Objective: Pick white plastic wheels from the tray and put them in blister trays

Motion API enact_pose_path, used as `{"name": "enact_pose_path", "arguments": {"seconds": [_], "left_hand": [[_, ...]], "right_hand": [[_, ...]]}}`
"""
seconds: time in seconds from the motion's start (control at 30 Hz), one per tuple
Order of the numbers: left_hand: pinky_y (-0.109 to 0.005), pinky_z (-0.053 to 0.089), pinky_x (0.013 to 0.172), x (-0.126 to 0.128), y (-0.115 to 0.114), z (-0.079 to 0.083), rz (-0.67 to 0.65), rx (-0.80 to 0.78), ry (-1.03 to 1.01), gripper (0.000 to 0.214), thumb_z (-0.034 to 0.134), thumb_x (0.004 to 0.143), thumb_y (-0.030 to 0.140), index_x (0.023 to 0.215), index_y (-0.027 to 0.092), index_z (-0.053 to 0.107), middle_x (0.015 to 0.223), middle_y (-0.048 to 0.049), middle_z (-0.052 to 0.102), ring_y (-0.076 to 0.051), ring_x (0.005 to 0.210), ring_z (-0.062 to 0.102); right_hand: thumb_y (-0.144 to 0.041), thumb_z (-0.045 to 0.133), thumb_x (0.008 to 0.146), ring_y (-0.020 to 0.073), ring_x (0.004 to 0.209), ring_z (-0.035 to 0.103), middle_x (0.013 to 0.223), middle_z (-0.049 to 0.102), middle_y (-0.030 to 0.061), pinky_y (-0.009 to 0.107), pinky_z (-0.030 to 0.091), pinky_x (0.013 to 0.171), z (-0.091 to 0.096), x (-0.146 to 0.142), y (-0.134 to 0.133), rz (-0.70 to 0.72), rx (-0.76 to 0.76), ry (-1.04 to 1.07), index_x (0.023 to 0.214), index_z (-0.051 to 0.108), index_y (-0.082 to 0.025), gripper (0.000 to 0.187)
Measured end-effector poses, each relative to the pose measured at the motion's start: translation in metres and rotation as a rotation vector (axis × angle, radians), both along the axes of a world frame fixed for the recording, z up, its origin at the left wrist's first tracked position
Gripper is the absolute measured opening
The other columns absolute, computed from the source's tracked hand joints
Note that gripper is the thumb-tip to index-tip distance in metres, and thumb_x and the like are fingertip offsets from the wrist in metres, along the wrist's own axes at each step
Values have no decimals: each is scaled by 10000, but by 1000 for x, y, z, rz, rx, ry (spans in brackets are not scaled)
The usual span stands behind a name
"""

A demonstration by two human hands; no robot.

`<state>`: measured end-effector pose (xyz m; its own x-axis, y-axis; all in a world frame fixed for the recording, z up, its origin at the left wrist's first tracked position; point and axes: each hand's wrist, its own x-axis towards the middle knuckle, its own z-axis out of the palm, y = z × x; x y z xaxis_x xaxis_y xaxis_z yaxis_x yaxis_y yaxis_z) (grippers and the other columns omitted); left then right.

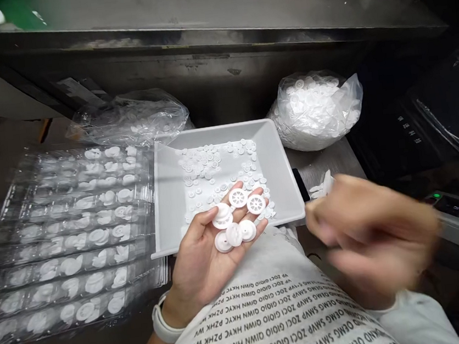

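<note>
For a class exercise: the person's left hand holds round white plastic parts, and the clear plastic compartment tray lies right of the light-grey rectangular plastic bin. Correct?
One detail is wrong: the head view shows the compartment tray lying left of the light-grey bin, not right. The left hand does hold round white parts.

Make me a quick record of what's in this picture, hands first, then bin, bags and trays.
Left hand: the left hand is palm up, bearing several white wheel-like parts
Right hand: the right hand is blurred, right of the bin; grip unclear
Bin: gray bin with many small white discs
Right bag: clear bag full of white pieces
Left bag: crumpled plastic bag behind the trays
Trays: clear compartment trays holding white parts, left of the bin
</note>
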<state>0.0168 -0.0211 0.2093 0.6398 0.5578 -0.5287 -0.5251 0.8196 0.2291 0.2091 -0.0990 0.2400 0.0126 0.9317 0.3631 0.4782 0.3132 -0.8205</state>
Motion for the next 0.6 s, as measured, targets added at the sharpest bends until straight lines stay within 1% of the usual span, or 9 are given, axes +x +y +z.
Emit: {"name": "enact_pose_path", "arguments": {"seconds": [0.07, 0.13, 0.2, 0.3, 0.37, 0.47, 0.5, 0.57, 0.6], "left_hand": [[-407, 501, 960, -2, 1, -2, 0, -5, -21, 636, 400, 915, 218, 1511, 206, 180, 1246, -143, 620, -252, 1186, 580], [-366, 510, 925, -3, 3, -5, 5, -15, -30, 642, 400, 919, 207, 1514, 198, 159, 1256, -151, 615, -235, 1143, 605], [-332, 506, 909, -4, 5, -7, 22, -39, -31, 626, 407, 927, 207, 1510, 182, 179, 1216, -145, 641, -203, 1068, 640], [-354, 460, 992, -8, 10, -10, 64, -76, -40, 585, 414, 937, 210, 1494, 176, 241, 1121, -108, 691, -176, 1014, 659], [-392, 401, 1069, -12, 14, -11, 102, -78, -34, 569, 414, 939, 201, 1488, 179, 265, 1111, -97, 700, -183, 1060, 647], [-438, 345, 1120, -18, 21, -14, 151, -36, 31, 553, 441, 925, 192, 1466, 170, 330, 1231, -129, 651, -235, 1191, 582], [-456, 335, 1126, -21, 23, -15, 165, -18, 55, 547, 450, 915, 191, 1453, 153, 358, 1281, -149, 618, -263, 1231, 549], [-483, 324, 1130, -25, 27, -18, 195, 9, 83, 553, 462, 896, 185, 1439, 116, 381, 1343, -183, 560, -305, 1270, 503], [-487, 314, 1135, -27, 29, -19, 206, 19, 85, 568, 462, 889, 176, 1445, 107, 368, 1361, -193, 539, -312, 1282, 487]], "right_hand": [[-326, 727, 832, 125, 709, 540, 865, 567, 7, 254, 464, 610, -14, -4, 21, -12, -99, -112, 1093, 608, -262, 294], [-252, 722, 837, 127, 805, 556, 961, 559, 5, 250, 470, 689, -28, -11, 34, 6, -249, -184, 1160, 582, -270, 353], [-231, 680, 869, 127, 847, 567, 988, 551, -4, 252, 466, 727, -40, -18, 41, 37, -323, -165, 1147, 579, -278, 300], [-194, 635, 888, 131, 838, 576, 972, 543, -7, 260, 456, 711, -49, -23, 46, 55, -329, -124, 1095, 589, -267, 225], [-169, 628, 878, 132, 802, 568, 936, 539, -5, 258, 446, 675, -48, -26, 51, 70, -302, -113, 1071, 593, -255, 214], [-174, 619, 871, 126, 725, 528, 855, 519, -5, 245, 427, 624, -37, -36, 78, 56, -112, -81, 1051, 587, -234, 193], [-189, 614, 873, 126, 705, 512, 827, 509, -6, 244, 425, 622, -33, -43, 95, 31, -24, -59, 1050, 583, -225, 183], [-240, 602, 880, 137, 710, 504, 784, 490, -3, 253, 438, 674, -26, -63, 145, -17, 116, -6, 1045, 582, -202, 171], [-261, 578, 891, 146, 737, 511, 792, 493, 5, 264, 443, 724, -24, -74, 174, -44, 124, 10, 1044, 576, -187, 170]]}}
